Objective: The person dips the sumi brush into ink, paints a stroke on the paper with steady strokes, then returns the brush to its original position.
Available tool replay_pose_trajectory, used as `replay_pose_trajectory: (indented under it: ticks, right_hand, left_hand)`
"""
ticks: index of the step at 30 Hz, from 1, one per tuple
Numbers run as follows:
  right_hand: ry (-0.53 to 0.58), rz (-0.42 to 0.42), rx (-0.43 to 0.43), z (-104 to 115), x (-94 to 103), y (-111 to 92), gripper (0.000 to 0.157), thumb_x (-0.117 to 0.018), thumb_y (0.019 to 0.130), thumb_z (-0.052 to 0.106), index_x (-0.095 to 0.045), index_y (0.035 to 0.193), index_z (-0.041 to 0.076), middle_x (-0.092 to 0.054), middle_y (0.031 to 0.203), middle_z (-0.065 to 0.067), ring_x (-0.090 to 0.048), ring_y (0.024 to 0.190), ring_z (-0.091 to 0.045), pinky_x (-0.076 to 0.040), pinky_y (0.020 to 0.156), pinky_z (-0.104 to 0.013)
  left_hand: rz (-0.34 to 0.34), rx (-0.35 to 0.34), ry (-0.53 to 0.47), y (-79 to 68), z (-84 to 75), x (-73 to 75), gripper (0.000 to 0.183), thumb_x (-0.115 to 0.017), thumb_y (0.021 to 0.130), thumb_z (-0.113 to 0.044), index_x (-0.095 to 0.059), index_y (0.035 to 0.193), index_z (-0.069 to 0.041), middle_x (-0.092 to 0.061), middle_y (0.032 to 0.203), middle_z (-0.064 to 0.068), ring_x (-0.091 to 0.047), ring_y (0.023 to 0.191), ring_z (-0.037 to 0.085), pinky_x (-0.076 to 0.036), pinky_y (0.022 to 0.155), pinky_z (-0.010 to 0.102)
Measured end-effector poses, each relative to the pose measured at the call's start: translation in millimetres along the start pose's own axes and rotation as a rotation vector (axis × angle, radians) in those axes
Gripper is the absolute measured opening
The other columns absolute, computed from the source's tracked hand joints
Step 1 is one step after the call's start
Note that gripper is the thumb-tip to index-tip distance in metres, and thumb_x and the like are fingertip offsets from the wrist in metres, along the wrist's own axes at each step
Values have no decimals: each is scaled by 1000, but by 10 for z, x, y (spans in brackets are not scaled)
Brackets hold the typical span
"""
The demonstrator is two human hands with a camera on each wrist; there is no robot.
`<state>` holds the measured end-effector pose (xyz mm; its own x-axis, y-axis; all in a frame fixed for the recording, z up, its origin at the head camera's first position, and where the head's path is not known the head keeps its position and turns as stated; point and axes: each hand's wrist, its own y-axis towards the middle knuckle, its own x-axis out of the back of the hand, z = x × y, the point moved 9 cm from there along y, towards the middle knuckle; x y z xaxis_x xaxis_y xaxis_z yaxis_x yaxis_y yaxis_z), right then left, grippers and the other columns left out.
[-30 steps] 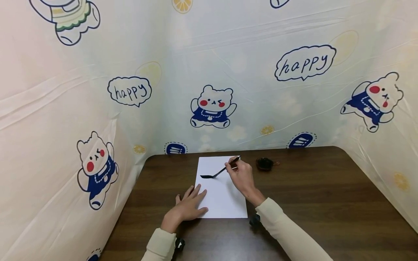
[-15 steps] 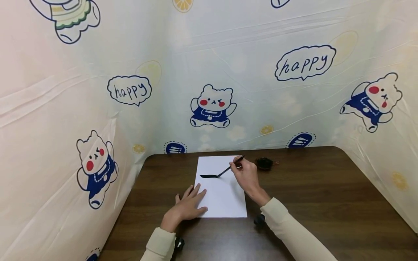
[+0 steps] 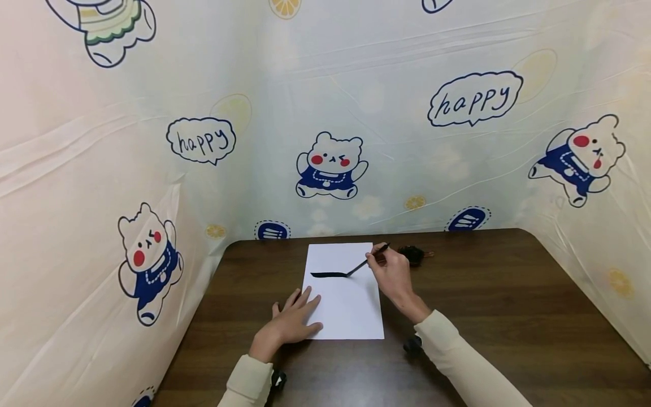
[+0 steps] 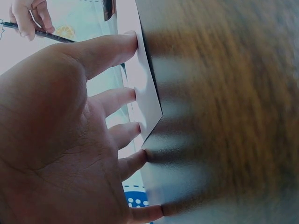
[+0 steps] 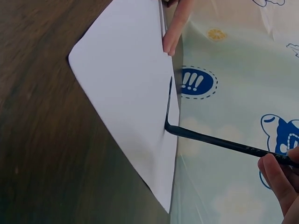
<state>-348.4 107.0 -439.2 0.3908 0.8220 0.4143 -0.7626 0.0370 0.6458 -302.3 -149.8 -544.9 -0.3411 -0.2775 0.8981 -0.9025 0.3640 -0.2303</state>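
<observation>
A white sheet of paper (image 3: pixel 346 311) lies on the brown table, with one thick black stroke (image 3: pixel 328 275) across its upper half. My right hand (image 3: pixel 396 280) pinches a dark, slim paintbrush (image 3: pixel 367 262), tilted so its tip meets the paper at the stroke's right end. In the right wrist view, the brush (image 5: pixel 219 142) slants down from the fingers and its wet black tip bends against the sheet. My left hand (image 3: pixel 290 323) rests with spread fingers on the paper's lower left edge; in the left wrist view its fingertips (image 4: pixel 131 41) press the sheet and the table beside it.
A small dark dish (image 3: pixel 413 255) holding something black sits right of the paper, partly behind my right hand. The brown wooden table (image 3: pixel 488 316) ends at a cartoon-printed curtain (image 3: pixel 386 169) at the back and both sides.
My right hand and the paintbrush have slid to the right, and the black stroke has grown longer behind the tip. My left hand has stayed in place.
</observation>
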Motion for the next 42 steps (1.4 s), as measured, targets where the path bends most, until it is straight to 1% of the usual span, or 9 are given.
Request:
replay_pose_trajectory:
  ticks: [5, 9, 15, 19, 24, 27, 35, 42]
  right_hand:
    - [-16, -16, 16, -28, 80, -9, 8, -80, 95, 7, -73, 97, 3, -79, 87, -10, -78, 77, -22, -64, 68, -34]
    - [-29, -27, 35, -31, 136, -11, 9, -81, 94, 7, -73, 96, 3, -78, 86, -11, -77, 76, -22, -64, 67, -36]
    - [-48, -23, 39, -43, 190, -11, 9, -80, 94, 6, -73, 98, 1, -78, 88, -14, -77, 77, -25, -64, 67, -40]
    - [-55, -29, 51, -64, 219, -13, 9, -80, 94, 6, -73, 97, 1, -77, 87, -13, -76, 76, -24, -63, 66, -39]
    - [-75, -27, 48, -107, 262, -10, 7, -78, 96, 7, -72, 96, 3, -77, 87, -11, -76, 75, -22, -62, 65, -35]
    - [-90, -34, 52, -113, 299, -8, 8, -79, 95, 8, -73, 95, 3, -77, 86, -11, -75, 74, -22, -61, 65, -34]
    - [-103, -40, 47, -162, 357, -9, 10, -81, 94, 7, -72, 96, 3, -76, 86, -12, -74, 74, -23, -61, 65, -39]
    - [-108, -30, 34, -175, 413, -15, 9, -80, 95, 9, -72, 96, 4, -77, 87, -12, -74, 74, -23, -61, 65, -37]
  left_hand:
    - [-1, -4, -6, 4, -4, -6, 77, -66, 100, -51, -40, 166, -22, -18, 180, 10, -13, 166, 43, -6, 117, 88]
    - [-1, -2, -11, 1, -5, -5, 77, -66, 100, -51, -39, 167, -23, -18, 180, 10, -12, 166, 42, -6, 117, 88]
    - [-6, 1, -18, -4, 2, -1, 77, -67, 100, -51, -40, 167, -23, -18, 180, 10, -12, 166, 42, -6, 117, 88]
    - [-6, -2, -14, -6, 0, -1, 77, -66, 100, -51, -39, 167, -23, -18, 180, 10, -12, 166, 42, -7, 117, 88]
    - [-5, -3, -11, -2, 4, -4, 77, -66, 100, -51, -39, 167, -23, -18, 180, 9, -13, 166, 42, -7, 116, 88]
    - [-5, -4, -15, -3, 6, -1, 77, -66, 101, -51, -39, 167, -23, -17, 180, 10, -13, 166, 42, -7, 116, 88]
    - [-5, 0, -25, -8, 3, 11, 76, -66, 101, -50, -39, 167, -22, -17, 180, 10, -12, 166, 42, -6, 116, 88]
    - [-2, -2, -23, -9, -5, 10, 77, -66, 101, -50, -39, 167, -22, -17, 180, 10, -12, 166, 43, -6, 116, 88]
